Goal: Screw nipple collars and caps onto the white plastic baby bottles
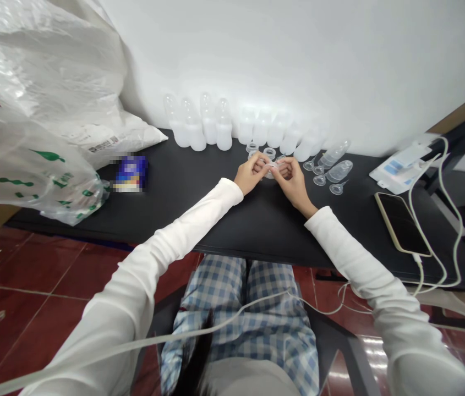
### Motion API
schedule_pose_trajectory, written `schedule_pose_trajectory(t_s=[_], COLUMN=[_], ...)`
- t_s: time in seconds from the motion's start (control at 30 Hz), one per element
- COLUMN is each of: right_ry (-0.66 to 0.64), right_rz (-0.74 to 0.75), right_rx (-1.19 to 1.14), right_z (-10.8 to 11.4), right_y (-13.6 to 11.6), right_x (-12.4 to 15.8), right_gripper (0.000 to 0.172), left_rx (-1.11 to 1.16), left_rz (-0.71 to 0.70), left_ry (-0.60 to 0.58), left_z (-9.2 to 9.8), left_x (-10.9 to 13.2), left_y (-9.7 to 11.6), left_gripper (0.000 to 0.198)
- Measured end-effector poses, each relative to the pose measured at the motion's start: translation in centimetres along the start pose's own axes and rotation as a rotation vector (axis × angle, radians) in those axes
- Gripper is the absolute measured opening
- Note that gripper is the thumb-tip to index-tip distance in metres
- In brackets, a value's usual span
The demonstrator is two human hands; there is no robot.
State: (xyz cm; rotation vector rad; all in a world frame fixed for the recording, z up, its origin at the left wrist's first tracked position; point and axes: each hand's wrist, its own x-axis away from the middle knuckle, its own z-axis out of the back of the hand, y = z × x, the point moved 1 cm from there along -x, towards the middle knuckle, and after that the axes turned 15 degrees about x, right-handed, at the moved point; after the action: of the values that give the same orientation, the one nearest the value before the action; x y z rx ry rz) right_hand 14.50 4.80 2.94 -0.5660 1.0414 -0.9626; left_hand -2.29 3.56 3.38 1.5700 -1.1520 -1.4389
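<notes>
My left hand [252,175] and my right hand [294,182] meet above the middle of the black table [174,203]. Both sets of fingers pinch a small clear bottle collar [272,166]; fingertips cover much of it, so I cannot tell whether a teat sits in it. Just behind my fingers lie loose clear collars [252,147]. Several white bottles without caps [262,131] stand close together beyond them. To the right of my right hand are several clear silicone teats [337,188] and clear dome caps [340,171].
Several capped baby bottles [224,131] stand by the wall. Left are a large white plastic bag [50,66], a green-printed clear bag [29,165] and a blue packet [132,173]. On the right lie a phone [403,223] with a charging cable [420,269] and a white package [401,165].
</notes>
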Motion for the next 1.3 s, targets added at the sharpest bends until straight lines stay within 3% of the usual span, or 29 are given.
schedule_pose_trajectory(t_s=[0.13,0.5,0.63,0.77,0.9,1.03,1.17,1.3], right_ry=[-0.084,-0.131,-0.102,-0.055,0.031,0.123,0.159,0.176], right_rz=[-0.052,-0.02,-0.035,-0.044,-0.022,-0.012,-0.026,-0.032], right_rx=[-0.137,-0.115,-0.14,-0.141,-0.125,-0.061,-0.01,0.003], right_z=[-0.2,0.0,-0.3,-0.4,-0.4,-0.2,0.1,0.3], right_y=[0.8,0.1,0.5,0.6,0.6,1.2,1.7,1.3], right_x=[-0.4,-0.4,-0.5,-0.5,-0.3,-0.2,-0.1,0.2], right_gripper=[0.071,0.058,0.058,0.059,0.057,0.05,0.044,0.042], left_rx=[0.116,0.136,-0.048,-0.269,-0.394,-0.441,-0.414,-0.389], left_rz=[0.005,-0.101,-0.145,-0.163,-0.182,-0.145,-0.11,-0.17], left_ry=[0.024,-0.031,0.109,0.291,0.347,0.361,0.477,0.55], left_z=[0.5,2.1,3.2,4.3,4.3,3.4,2.8,2.9], left_x=[-0.8,-1.8,-2.4,-3.5,-5.2,-7.3,-9.2,-10.8], left_y=[-0.4,-2.0,-3.4,-4.9,-5.1,-5.0,-5.8,-6.6], left_gripper=[0.026,0.031,0.024,0.046,0.066,0.072,0.074,0.071])
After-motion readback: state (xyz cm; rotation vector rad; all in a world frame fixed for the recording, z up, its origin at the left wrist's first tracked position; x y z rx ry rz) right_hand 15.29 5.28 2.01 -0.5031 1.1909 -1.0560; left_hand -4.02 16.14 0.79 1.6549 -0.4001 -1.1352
